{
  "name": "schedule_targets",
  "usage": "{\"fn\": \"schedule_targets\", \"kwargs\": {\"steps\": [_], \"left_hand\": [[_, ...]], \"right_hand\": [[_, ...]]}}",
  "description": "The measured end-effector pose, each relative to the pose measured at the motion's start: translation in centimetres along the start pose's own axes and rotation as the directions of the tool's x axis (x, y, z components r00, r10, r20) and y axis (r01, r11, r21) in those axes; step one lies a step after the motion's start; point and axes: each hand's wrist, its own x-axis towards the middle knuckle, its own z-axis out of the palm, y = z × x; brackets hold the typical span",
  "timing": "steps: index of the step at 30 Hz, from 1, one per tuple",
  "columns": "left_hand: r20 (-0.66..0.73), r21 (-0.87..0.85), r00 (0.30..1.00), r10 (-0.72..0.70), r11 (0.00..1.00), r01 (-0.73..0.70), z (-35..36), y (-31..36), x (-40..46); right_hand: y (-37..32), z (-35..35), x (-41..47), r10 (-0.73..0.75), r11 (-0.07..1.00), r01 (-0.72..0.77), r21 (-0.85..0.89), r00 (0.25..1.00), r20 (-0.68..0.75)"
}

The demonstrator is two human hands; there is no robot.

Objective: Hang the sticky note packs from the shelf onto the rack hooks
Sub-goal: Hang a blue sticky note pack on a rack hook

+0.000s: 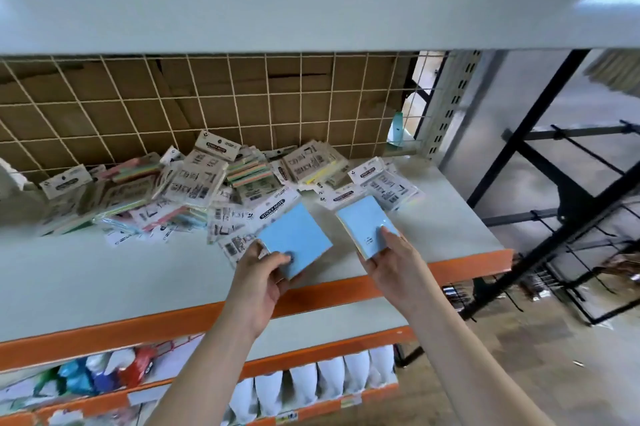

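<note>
My left hand (260, 278) grips a blue sticky note pack (294, 235) by its near corner, thumb on top, just above the grey shelf (104, 273). My right hand (394, 261) holds a second blue sticky note pack (363, 221) the same way, a little to the right. Behind both lies a loose pile of sticky note packs (194, 183) in clear bags with white header cards, spread against the wire grid. The black rack (571, 217) with thin hooks stands to the right of the shelving, beyond the shelf's end.
A wire grid (207, 103) backs the shelf, with cardboard behind it. A grey upper shelf (277, 6) overhangs close above. The shelf's orange front edge (450, 269) runs below my hands; lower shelves hold white and coloured goods (311, 387). A perforated upright post (446, 106) marks the shelf's right end.
</note>
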Motion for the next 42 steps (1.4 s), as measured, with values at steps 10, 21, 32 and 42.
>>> {"fn": "schedule_targets", "kwargs": {"steps": [10, 21, 32, 42], "left_hand": [[0.145, 0.153, 0.986, -0.081, 0.987, 0.058, 10.7, -4.4, -1.8], [0.265, 0.284, 0.956, 0.129, 0.936, -0.206, 25.7, -14.4, -8.7], [0.488, 0.276, 0.858, 0.158, 0.905, -0.324, 38.7, -23.6, -15.4], [0.645, 0.320, 0.760, 0.083, 0.873, -0.367, 48.6, -27.9, -15.6]], "right_hand": [[-9.5, -4.8, -5.5, -0.124, 0.980, 0.127, -0.152, 0.992, 0.031], [-21.8, -14.7, -16.1, -0.254, 0.927, 0.258, -0.271, 0.966, 0.048], [-32.4, -24.5, -24.6, -0.538, 0.821, 0.504, -0.270, 0.840, -0.069], [-40.2, -29.4, -27.8, -0.692, 0.713, 0.636, -0.296, 0.706, -0.149]]}}
